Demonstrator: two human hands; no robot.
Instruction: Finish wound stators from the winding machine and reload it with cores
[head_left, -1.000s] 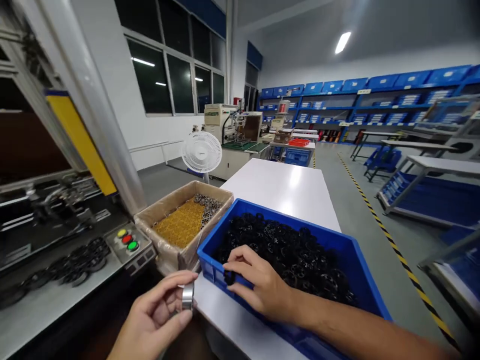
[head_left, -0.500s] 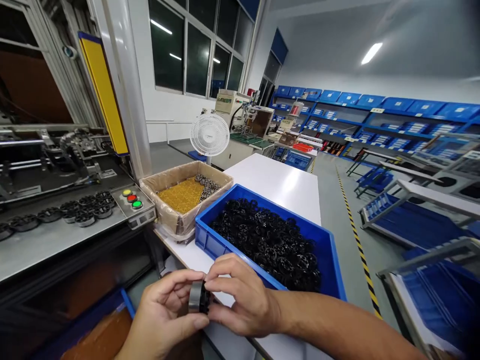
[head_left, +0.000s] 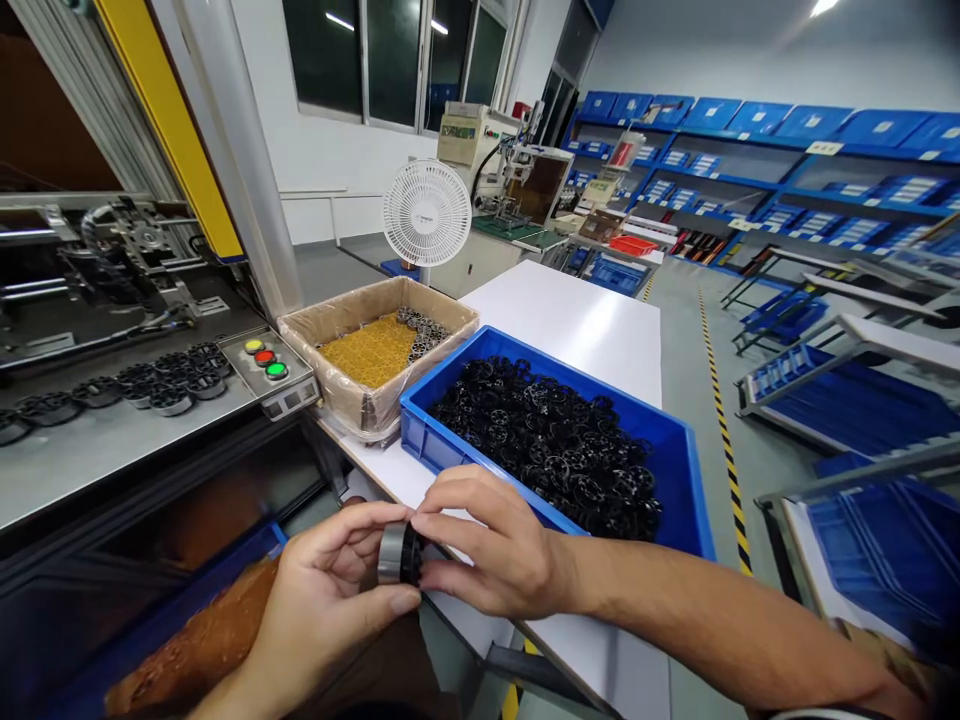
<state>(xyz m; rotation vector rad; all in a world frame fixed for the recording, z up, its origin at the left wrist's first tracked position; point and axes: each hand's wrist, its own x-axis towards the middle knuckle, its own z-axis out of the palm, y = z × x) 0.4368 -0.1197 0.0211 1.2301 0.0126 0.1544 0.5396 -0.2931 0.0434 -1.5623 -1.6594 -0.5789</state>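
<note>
Pressing a black plastic wheel [head_left: 412, 553] into a metal ring [head_left: 391, 553], the left hand [head_left: 322, 600] and right hand [head_left: 491, 550] pinch both tight; next comes a straight, firm push.

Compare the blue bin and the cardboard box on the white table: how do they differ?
The blue bin is rigid plastic, heaped with black ring parts. The cardboard box is brown, lined with clear film, and holds a yellow tray with a few grey metal rings in one corner. Both are open-topped and sit side by side on the white table.
</note>
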